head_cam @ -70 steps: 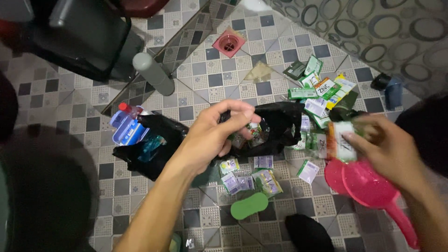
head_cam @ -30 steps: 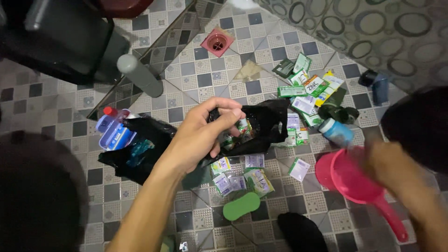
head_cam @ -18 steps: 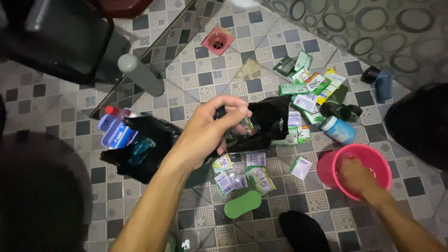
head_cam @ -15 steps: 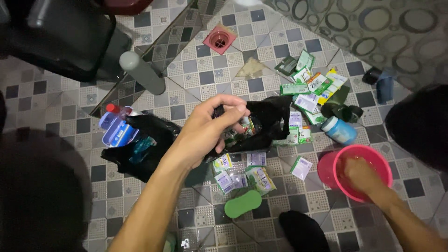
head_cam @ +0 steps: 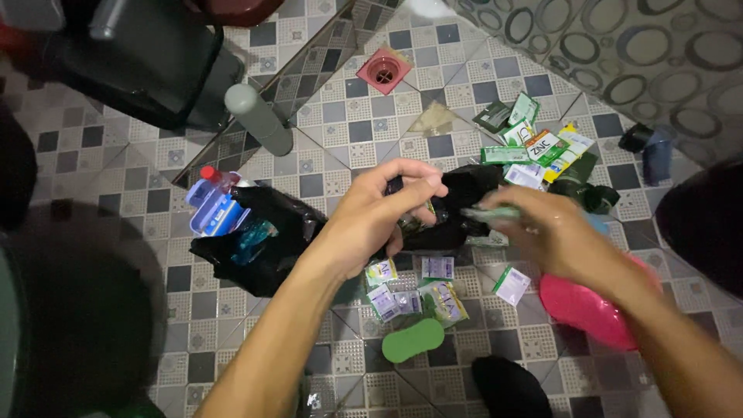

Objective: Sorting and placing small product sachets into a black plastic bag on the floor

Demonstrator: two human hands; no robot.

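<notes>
1. Fingers of the left hand (head_cam: 379, 213) are curled shut, pinching the rim of a crumpled black plastic bag (head_cam: 457, 205) that lies on the grey patterned tile floor (head_cam: 340, 147).
2. Right hand (head_cam: 546, 228) hovers just beside the bag's mouth, fingers closed on a thin green sachet (head_cam: 489, 213); motion blur hides how tightly they grip.
3. Small sachets in white and purple (head_cam: 418, 290) lie scattered on the tiles just below the bag, touching one another.
4. Green and white sachets in a loose pile (head_cam: 534, 143) sit beyond the bag, toward the wall with ring patterns.
5. Green oval sponge (head_cam: 412, 340) rests on the floor near the lower sachets, apart from both hands.
6. Pink plastic scoop (head_cam: 584, 310) lies under the right forearm, partly hidden by it.
7. Second black plastic bag (head_cam: 267, 248) lies left of the left wrist, with a blue and white container (head_cam: 217, 213) and a red-capped bottle (head_cam: 210, 176) at its upper edge.
8. Pink square floor drain (head_cam: 384, 70) sits well apart, near the top, beside a grey pipe (head_cam: 258, 120).
</notes>
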